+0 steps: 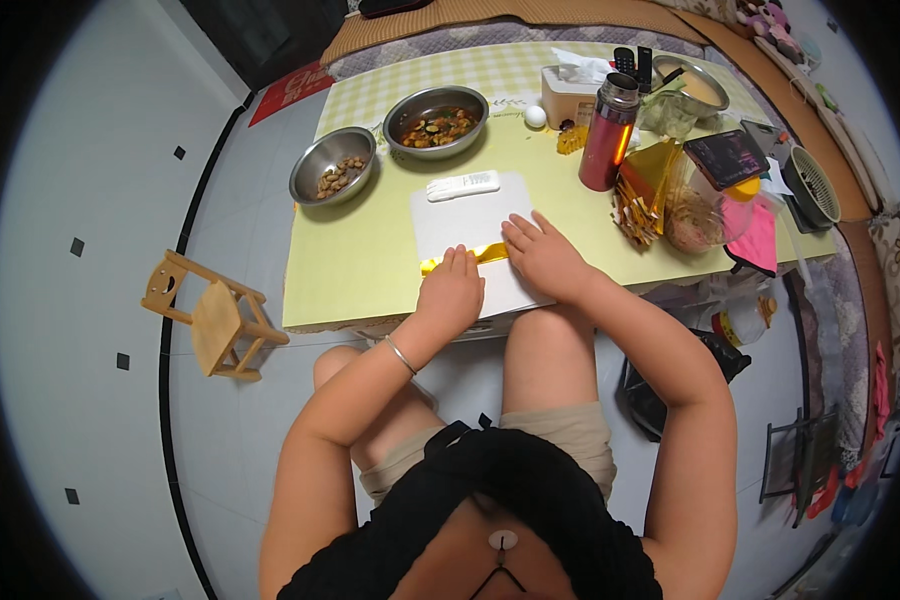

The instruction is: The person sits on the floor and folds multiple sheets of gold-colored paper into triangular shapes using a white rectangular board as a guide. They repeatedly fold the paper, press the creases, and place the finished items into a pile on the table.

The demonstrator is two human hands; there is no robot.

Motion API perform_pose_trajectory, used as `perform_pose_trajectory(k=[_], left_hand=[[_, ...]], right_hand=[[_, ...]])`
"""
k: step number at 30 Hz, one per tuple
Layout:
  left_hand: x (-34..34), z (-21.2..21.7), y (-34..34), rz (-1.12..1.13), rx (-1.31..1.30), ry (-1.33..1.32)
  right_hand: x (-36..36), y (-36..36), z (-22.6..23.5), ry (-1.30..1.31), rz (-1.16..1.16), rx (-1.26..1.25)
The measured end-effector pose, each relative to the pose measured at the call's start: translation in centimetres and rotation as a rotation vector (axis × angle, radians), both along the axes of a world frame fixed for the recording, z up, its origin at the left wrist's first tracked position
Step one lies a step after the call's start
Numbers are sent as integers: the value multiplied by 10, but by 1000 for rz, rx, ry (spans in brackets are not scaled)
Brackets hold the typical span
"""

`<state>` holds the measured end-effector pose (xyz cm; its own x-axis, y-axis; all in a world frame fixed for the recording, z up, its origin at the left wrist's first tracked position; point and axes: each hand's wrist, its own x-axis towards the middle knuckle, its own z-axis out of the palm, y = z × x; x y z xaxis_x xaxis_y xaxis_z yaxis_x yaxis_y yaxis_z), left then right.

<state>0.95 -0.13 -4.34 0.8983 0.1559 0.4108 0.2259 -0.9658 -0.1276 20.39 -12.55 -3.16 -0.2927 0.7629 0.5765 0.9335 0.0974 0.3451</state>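
Note:
A gold foil strip (pixel 492 253) lies across a white sheet (pixel 460 220) at the table's near edge. My left hand (pixel 452 291) rests on the strip with its fingers stretched out, hiding part of it. My right hand (pixel 548 259) lies flat at the strip's right end, fingers extended and slightly spread. Neither hand grips anything. Beyond my hands, a white tube (pixel 463 186) lies sideways on the upper part of the sheet. To the right are folded gold sheets (pixel 651 180) and a bunch of narrow gold strips (pixel 634 217).
Two steel bowls with food (pixel 334 167) (pixel 436 123) stand at the far left. A red thermos (pixel 610 135), tissue box (pixel 564 97), clear bowl (pixel 692 228), phone (pixel 727 160) and pink cloth (pixel 753 240) crowd the right. A small wooden chair (pixel 217 318) stands left of the table.

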Motion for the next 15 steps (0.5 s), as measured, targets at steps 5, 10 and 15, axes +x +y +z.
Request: perform_pose_trajectory(k=[5, 10, 15], left_hand=[[5, 15, -2, 57, -152, 62], [15, 36, -7, 81, -314, 94], [25, 27, 1, 138, -208, 161]], right_hand=[[-21, 6, 11, 186, -159, -398], [-12, 14, 8, 230, -193, -424], [-5, 18, 22, 426, -204, -433]])
